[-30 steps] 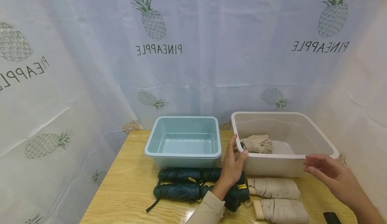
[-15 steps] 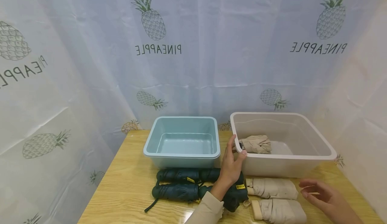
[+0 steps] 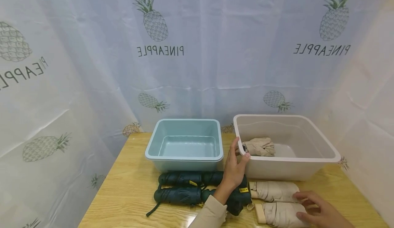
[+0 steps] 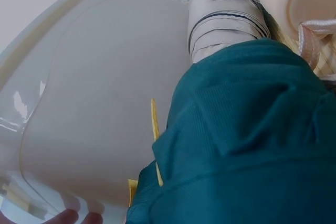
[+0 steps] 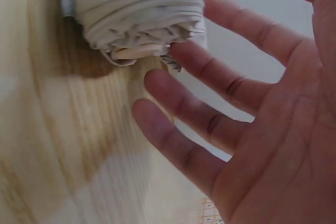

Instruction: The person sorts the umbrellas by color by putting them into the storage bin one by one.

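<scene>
My left hand (image 3: 235,170) holds the front left corner of the grey-white tub (image 3: 277,170), thumb on the front side and fingers along the left side. A beige folding umbrella (image 3: 261,147) lies inside that tub. In front of it lie two more beige folding umbrellas, a farther one (image 3: 275,191) and a nearer one (image 3: 284,215). At their right ends is my right hand (image 3: 320,211), fingers spread and nearly straight in the right wrist view, close to a rolled umbrella end (image 5: 142,30). Whether the fingertips touch it is hard to tell.
A light blue tub (image 3: 184,164) stands left of the grey-white one. Several dark folding umbrellas (image 3: 181,195) lie before it, partly behind my left forearm. The wooden table (image 3: 123,187) is bordered by pineapple-print curtains (image 3: 206,67).
My right hand has moved from the grey-white tub's front right rim down and left to the right ends of the beige umbrellas. My left hand has stayed on the tub's corner.
</scene>
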`<action>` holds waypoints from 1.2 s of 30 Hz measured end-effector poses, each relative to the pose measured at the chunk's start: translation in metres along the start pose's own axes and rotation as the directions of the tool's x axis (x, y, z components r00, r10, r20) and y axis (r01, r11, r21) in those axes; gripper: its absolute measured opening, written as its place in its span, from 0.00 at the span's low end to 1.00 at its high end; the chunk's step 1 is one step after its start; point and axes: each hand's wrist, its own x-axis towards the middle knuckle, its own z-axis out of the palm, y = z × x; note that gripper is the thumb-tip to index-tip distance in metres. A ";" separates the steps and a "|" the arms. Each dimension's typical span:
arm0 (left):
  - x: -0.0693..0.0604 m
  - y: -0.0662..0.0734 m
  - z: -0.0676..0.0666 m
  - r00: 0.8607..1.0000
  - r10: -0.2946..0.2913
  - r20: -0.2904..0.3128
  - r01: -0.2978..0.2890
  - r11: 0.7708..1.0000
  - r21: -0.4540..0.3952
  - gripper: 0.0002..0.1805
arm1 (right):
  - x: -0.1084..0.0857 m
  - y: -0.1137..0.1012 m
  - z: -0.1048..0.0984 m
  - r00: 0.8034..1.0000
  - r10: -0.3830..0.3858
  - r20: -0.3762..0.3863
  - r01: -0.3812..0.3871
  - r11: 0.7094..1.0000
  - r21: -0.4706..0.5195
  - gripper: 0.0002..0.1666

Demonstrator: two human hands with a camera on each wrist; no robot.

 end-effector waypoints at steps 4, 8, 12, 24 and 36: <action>-0.001 0.001 0.000 1.000 0.002 0.002 -0.002 1.000 0.000 0.37 | -0.003 0.004 0.002 0.999 0.015 0.042 -0.015 1.000 -0.001 0.27; -0.001 0.001 0.000 1.000 0.010 0.004 -0.010 1.000 -0.003 0.37 | -0.005 0.008 0.004 0.998 -0.028 0.061 0.026 0.999 0.034 0.30; 0.000 0.001 -0.001 1.000 0.014 0.006 -0.014 1.000 -0.008 0.37 | -0.005 0.013 0.009 0.986 -0.155 0.058 0.146 0.980 0.136 0.35; 0.000 0.001 -0.001 1.000 0.013 0.012 -0.013 1.000 -0.005 0.38 | 0.004 0.034 0.009 0.897 -0.423 0.128 0.381 0.887 0.262 0.49; 0.000 0.001 -0.001 1.000 0.006 0.013 -0.006 1.000 -0.009 0.37 | 0.005 0.040 0.013 0.885 -0.464 0.033 0.465 0.883 -0.061 0.53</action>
